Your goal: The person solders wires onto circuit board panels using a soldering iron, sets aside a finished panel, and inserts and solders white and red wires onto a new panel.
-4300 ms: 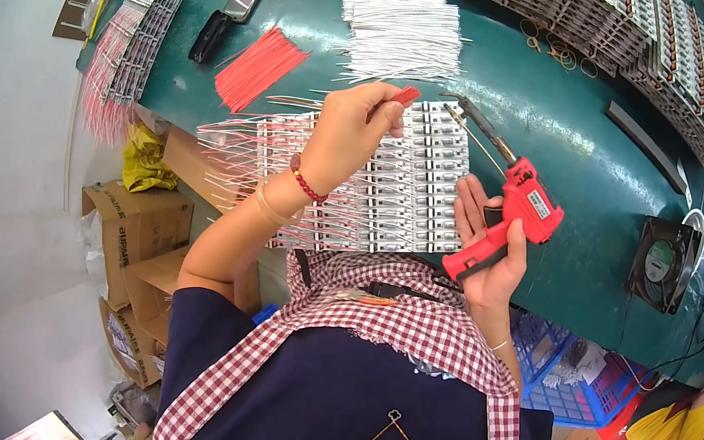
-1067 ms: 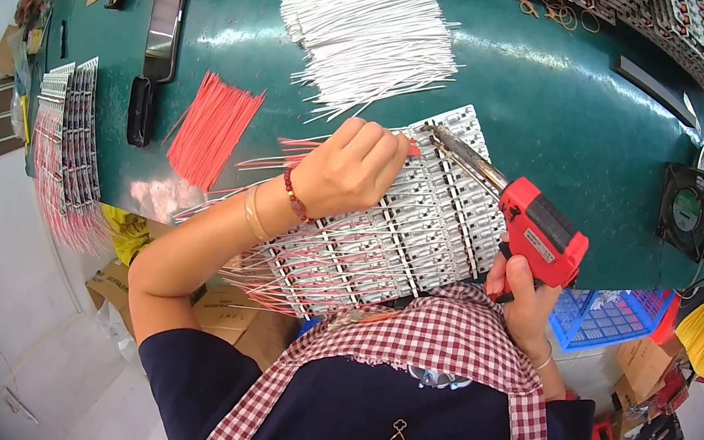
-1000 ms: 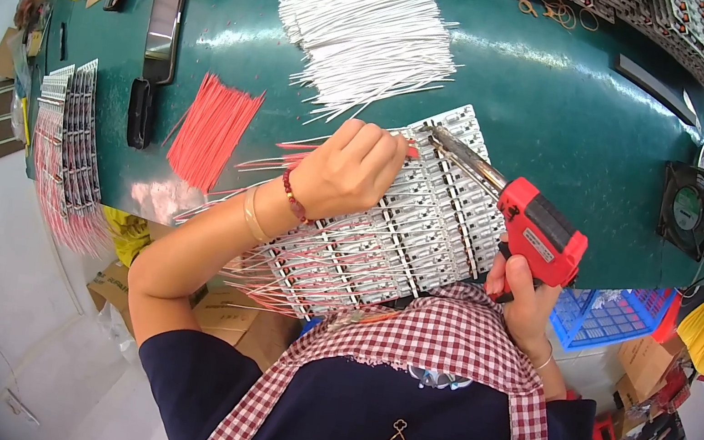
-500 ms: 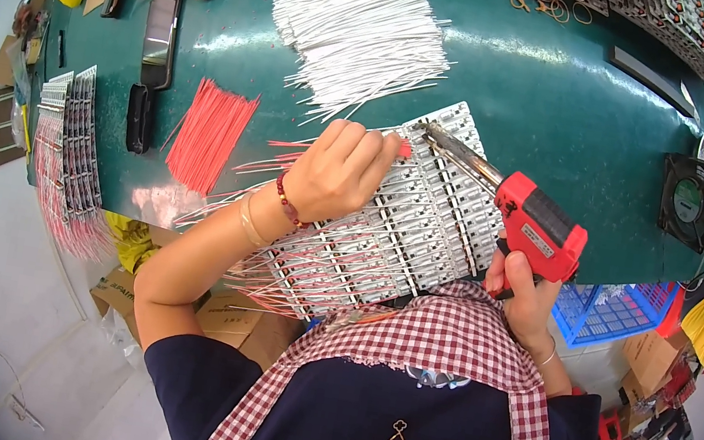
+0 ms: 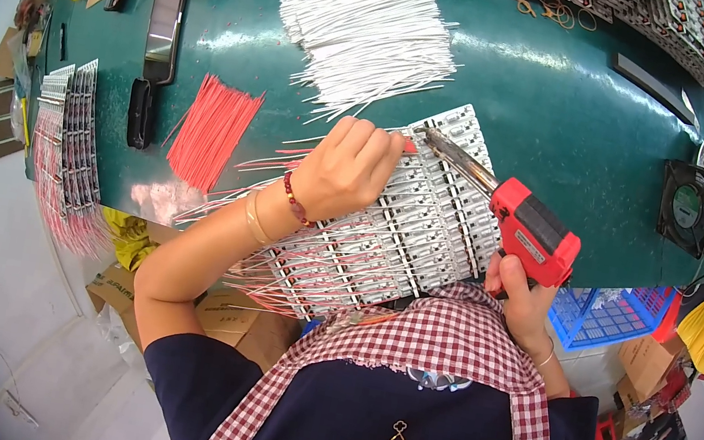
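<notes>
A worker solders leads onto a panel of white circuit strips point(image 5: 406, 229) laid at the near edge of a green table point(image 5: 572, 108). Over the last second the scene has barely altered: the left hand point(image 5: 346, 168) has stayed pressed on the panel's upper part and the iron's tip has held at the same far corner, which suggests one joint is being worked rather than a new wire fetched. A few seconds earlier that hand was raised off the panel with a red wire pinched in it, and the tool hung clear of the work. The left wrist is bent down, fingers curled together and pinched on a red wire point(image 5: 408, 145) against the strips. The right hand point(image 5: 524, 298) is wrapped tight around the grip of a red soldering gun point(image 5: 530, 230), its metal barrel angled up and left to the wire's end. Loose white wires point(image 5: 368, 34) and red wires point(image 5: 210, 128) lie farther back, a small fan point(image 5: 688, 207) at the right
</notes>
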`<control>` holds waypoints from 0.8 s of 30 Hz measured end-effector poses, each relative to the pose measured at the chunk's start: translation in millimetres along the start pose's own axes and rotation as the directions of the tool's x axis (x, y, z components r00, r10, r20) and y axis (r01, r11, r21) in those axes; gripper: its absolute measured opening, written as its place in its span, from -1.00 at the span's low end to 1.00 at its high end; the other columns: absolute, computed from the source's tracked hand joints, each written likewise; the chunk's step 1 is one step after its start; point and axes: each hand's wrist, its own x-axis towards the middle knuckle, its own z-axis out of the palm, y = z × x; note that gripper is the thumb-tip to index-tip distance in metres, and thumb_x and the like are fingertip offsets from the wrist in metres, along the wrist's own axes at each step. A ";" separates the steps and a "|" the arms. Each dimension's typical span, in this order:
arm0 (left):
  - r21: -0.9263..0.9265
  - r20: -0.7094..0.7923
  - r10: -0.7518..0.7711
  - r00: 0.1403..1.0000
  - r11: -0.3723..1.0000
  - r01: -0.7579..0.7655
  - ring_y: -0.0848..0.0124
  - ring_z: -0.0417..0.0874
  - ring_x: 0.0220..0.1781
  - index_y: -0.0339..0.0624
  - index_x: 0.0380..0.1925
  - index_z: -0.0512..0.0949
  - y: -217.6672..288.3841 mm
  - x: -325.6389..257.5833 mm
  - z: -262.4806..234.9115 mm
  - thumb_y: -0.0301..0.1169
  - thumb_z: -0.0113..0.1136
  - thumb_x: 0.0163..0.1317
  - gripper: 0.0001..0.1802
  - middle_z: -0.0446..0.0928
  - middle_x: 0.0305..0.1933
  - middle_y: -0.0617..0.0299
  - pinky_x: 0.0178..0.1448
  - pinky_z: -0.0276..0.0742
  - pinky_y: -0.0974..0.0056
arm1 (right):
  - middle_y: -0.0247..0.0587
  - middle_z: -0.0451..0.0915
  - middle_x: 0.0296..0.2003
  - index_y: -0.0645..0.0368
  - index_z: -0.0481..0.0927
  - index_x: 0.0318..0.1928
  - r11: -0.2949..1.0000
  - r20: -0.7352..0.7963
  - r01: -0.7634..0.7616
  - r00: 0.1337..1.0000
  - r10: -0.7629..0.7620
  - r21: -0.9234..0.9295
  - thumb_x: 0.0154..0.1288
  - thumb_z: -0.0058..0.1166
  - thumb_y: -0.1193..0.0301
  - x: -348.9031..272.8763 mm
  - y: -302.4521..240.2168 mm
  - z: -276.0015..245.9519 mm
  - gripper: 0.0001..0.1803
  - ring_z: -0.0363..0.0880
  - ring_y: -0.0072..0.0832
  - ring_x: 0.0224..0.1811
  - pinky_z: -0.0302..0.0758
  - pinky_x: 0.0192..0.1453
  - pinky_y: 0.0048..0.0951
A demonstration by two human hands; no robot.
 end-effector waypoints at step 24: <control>0.039 -0.035 0.031 0.999 0.999 -0.030 0.32 0.38 -0.38 -0.49 -0.17 0.54 1.4 4.8 1.6 -0.56 0.18 0.00 -0.66 0.30 -0.42 0.17 -0.29 0.34 0.26 | -0.29 0.54 -0.48 0.30 0.55 -0.22 0.952 0.063 0.187 0.982 -0.177 -0.242 0.38 0.06 0.41 -3.2 10.9 -5.5 -0.83 0.46 -0.61 -0.51 0.40 -0.43 -0.52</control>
